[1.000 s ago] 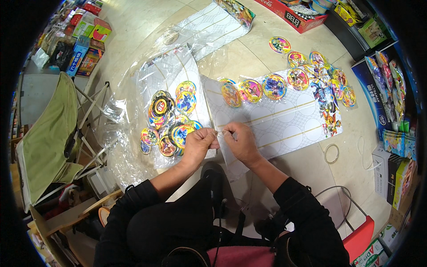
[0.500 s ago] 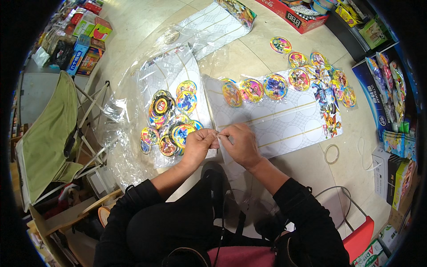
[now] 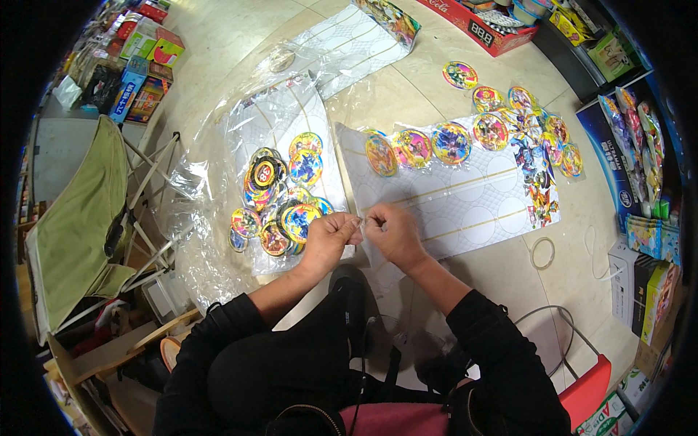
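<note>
My left hand [image 3: 331, 236] and my right hand [image 3: 392, 236] meet fingertip to fingertip, each closed in a pinch. Between them is a tiny, clear, shiny bit that I cannot make out. Beneath my right hand lies a white sheet [image 3: 454, 196] with rows of round outlines, gold stripes and a colourful printed end. Round picture cards [image 3: 451, 143] line its far edge. Beside my left hand, several more round cards [image 3: 299, 221] are heaped on a second white sheet [image 3: 273, 120], partly under clear plastic film [image 3: 200, 189].
A third white sheet [image 3: 363, 47] lies farther off. More round cards [image 3: 571, 160] rest by the right sheet's end, near a roll of tape [image 3: 542, 253]. A green folding chair [image 3: 73, 225] stands at left; shelved goods [image 3: 640, 145] line the right. A red box [image 3: 483, 29] is at the back.
Both hands have shifted slightly to the right, still pinched together, and a clear, shiny bit shows between the fingertips. The near sheet's left edge has moved a little to the right.
</note>
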A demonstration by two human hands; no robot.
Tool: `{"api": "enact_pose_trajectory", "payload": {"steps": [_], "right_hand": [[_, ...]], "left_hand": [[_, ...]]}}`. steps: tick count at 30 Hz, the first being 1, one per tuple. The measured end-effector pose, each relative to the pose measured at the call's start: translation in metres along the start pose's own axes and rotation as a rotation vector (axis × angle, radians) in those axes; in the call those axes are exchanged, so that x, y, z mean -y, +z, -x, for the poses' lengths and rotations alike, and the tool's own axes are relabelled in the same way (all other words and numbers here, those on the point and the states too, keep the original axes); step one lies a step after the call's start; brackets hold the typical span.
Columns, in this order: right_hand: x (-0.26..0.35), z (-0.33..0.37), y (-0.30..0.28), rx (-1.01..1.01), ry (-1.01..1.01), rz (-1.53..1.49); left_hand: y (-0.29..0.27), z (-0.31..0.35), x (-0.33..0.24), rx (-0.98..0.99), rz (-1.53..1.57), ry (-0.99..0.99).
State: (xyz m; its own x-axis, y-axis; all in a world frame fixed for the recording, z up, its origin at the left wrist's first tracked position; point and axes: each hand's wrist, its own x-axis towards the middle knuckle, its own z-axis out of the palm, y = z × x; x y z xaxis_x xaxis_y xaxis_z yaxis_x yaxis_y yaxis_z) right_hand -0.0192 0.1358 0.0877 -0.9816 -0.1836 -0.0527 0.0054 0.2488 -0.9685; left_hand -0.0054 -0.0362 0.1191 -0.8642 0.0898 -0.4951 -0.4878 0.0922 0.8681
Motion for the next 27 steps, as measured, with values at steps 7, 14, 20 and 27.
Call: {"api": "enact_pose_trajectory", "payload": {"steps": [7, 14, 20, 27], "right_hand": [[0.006, 0.003, -0.007, -0.024, -0.157, -0.023], [0.001, 0.001, -0.001, -0.007, -0.136, 0.050], [-0.001, 0.004, -0.002, -0.071, -0.277, 0.089], [0.006, 0.007, 0.007, -0.073, -0.218, 0.154]], "left_hand": [[0.000, 0.000, -0.002, -0.024, -0.013, 0.007], [-0.002, -0.002, -0.002, -0.012, -0.085, 0.003], [-0.002, -0.004, 0.003, -0.047, -0.066, -0.022], [0.000, -0.002, 0.007, -0.008, 0.007, -0.067]]}}
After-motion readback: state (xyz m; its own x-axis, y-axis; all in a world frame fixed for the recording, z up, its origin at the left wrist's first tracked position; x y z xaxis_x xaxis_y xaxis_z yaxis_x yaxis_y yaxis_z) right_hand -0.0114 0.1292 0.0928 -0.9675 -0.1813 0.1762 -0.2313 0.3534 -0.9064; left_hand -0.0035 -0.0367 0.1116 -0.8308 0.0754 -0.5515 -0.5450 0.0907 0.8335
